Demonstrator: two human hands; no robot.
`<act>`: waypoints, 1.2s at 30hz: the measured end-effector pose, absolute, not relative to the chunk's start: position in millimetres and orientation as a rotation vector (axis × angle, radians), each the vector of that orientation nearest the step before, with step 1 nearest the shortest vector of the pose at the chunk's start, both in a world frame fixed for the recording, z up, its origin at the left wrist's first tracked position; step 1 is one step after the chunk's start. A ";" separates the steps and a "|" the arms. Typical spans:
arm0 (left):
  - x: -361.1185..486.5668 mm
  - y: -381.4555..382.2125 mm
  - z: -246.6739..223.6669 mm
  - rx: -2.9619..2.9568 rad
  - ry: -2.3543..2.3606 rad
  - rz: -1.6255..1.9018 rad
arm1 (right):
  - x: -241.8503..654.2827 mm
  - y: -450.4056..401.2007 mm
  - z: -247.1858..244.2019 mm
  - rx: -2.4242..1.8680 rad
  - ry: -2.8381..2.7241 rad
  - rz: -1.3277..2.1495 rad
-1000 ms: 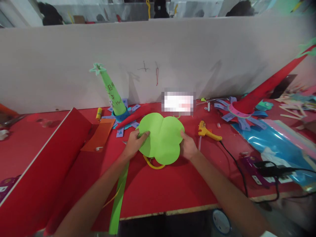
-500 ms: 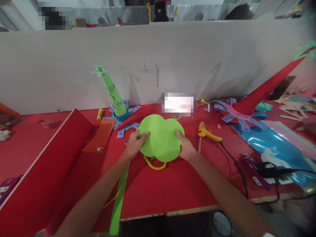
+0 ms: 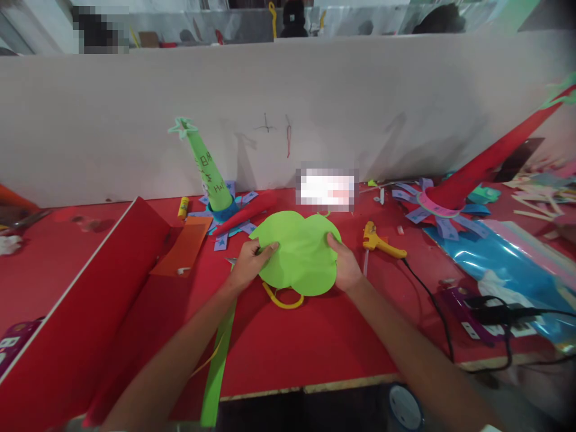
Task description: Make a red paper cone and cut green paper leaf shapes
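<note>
A lime green sheet with a scalloped, cloud-like outline (image 3: pixel 299 255) is held up over the red table. My left hand (image 3: pixel 252 261) grips its left edge, thumb on top. At the right edge my right hand (image 3: pixel 346 261) pinches it the same way. Under its lower side shows a curved yellow handle (image 3: pixel 288 302); the rest of that object is hidden. A long green strip (image 3: pixel 216 366) lies beneath my left forearm. Behind the sheet, to the left, stands a green cone (image 3: pixel 209 171) with a star on its tip and a blue base.
Right of the sheet lies a yellow glue gun (image 3: pixel 380 243) with its cord. Further right are a tall red cone (image 3: pixel 486 159), blue film (image 3: pixel 486 258) and a purple power strip (image 3: pixel 465 306). A folded red board (image 3: pixel 81 300) and orange sheet (image 3: pixel 182 249) lie left.
Both hands have shifted slightly to the right with the green sheet. Its left side now tapers to a point and its surface looks a little more bent.
</note>
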State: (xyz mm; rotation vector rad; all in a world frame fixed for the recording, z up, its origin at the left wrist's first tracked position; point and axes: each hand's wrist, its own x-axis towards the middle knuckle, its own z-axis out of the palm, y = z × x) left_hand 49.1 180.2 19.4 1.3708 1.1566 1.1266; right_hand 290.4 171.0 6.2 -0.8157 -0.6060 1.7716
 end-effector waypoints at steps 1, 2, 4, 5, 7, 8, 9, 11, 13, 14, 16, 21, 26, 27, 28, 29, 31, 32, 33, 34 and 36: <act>49.1 180.3 19.2 1.374 1.165 1.127 | 290.3 171.1 6.4 -0.818 -0.610 1.757; 49.1 180.4 19.0 1.378 1.176 1.134 | 290.3 171.3 6.6 -0.818 -0.613 1.743; 48.6 180.8 18.8 1.380 1.191 1.141 | 290.9 171.9 7.3 -0.812 -0.615 1.723; 48.3 181.0 18.6 1.375 1.190 1.135 | 291.5 172.2 8.0 -0.809 -0.613 1.723; 47.9 181.4 18.2 1.352 1.181 1.114 | 293.1 172.6 9.7 -0.811 -0.606 1.721; 47.9 181.5 18.1 1.337 1.179 1.108 | 293.8 172.7 10.6 -0.814 -0.605 1.709; 47.9 181.5 18.0 1.321 1.184 1.113 | 294.2 172.5 11.5 -0.818 -0.609 1.690; 48.3 181.2 18.3 1.289 1.214 1.150 | 293.7 171.6 12.7 -0.835 -0.631 1.646; 48.9 180.6 19.2 1.253 1.240 1.185 | 291.2 170.1 13.3 -0.877 -0.668 1.621; 49.4 180.2 19.8 1.235 1.248 1.196 | 289.6 169.4 13.4 -0.908 -0.682 1.619; 50.5 179.6 21.3 1.203 1.261 1.197 | 286.3 168.3 13.1 -0.971 -0.685 1.612; 53.6 180.0 24.8 1.068 1.231 1.187 | 284.9 169.6 9.8 -1.018 -0.662 1.598; 53.1 181.1 24.0 1.042 1.185 1.233 | 286.4 173.2 3.3 -0.956 -0.627 1.625; 52.7 181.1 23.7 1.051 1.180 1.241 | 286.2 173.7 2.1 -0.939 -0.625 1.626; 52.3 181.1 23.3 1.058 1.177 1.250 | 285.9 174.0 1.1 -0.928 -0.626 1.628; 52.1 181.3 23.0 1.061 1.175 1.260 | 285.6 174.2 0.3 -0.919 -0.630 1.630; 51.9 182.2 22.1 1.048 1.172 1.299 | 284.8 173.8 -0.5 -0.905 -0.645 1.642; 51.9 182.9 21.7 1.031 1.171 1.329 | 284.3 173.2 -0.5 -0.898 -0.664 1.652; 52.1 183.7 21.3 1.008 1.171 1.362 | 283.8 172.4 -0.2 -0.890 -0.691 1.662; 52.4 184.4 21.0 0.984 1.171 1.393 | 283.3 171.4 0.3 -0.882 -0.721 1.674; 53.2 185.3 21.1 0.946 1.166 1.432 | 282.1 169.3 1.9 -0.867 -0.773 1.700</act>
